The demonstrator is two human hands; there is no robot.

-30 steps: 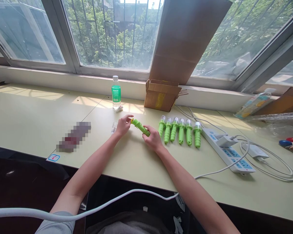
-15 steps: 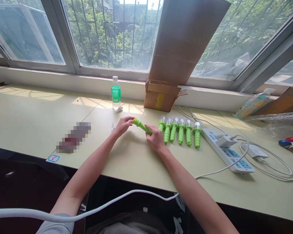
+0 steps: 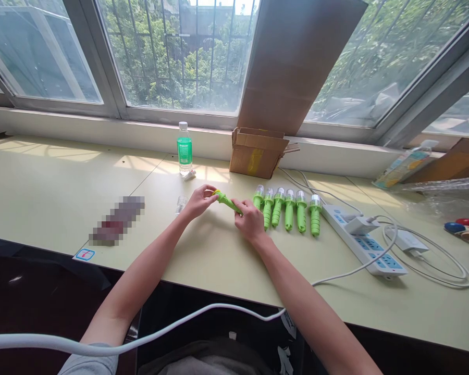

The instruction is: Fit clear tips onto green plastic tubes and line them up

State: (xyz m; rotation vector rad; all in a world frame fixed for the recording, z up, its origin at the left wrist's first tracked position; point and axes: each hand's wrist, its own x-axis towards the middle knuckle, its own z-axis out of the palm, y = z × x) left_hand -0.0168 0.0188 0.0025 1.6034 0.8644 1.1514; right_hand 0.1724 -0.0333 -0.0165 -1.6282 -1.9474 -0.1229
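hands: left hand (image 3: 197, 202) pinching the yellow-tipped end of a green flashlight (image 3: 226, 201), right hand (image 3: 250, 221) wrapped round its other end | where: held just above the worktop (image 3: 54, 192) | nearby: row of six green flashlights (image 3: 287, 208) just to the right, then a power strip (image 3: 365, 242) | back: green-label bottle (image 3: 184, 148), cardboard box (image 3: 256, 152)

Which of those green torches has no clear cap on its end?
The torch held by left hand and right hand: its tip is bare yellow. The row of six beside it all wear clear caps.
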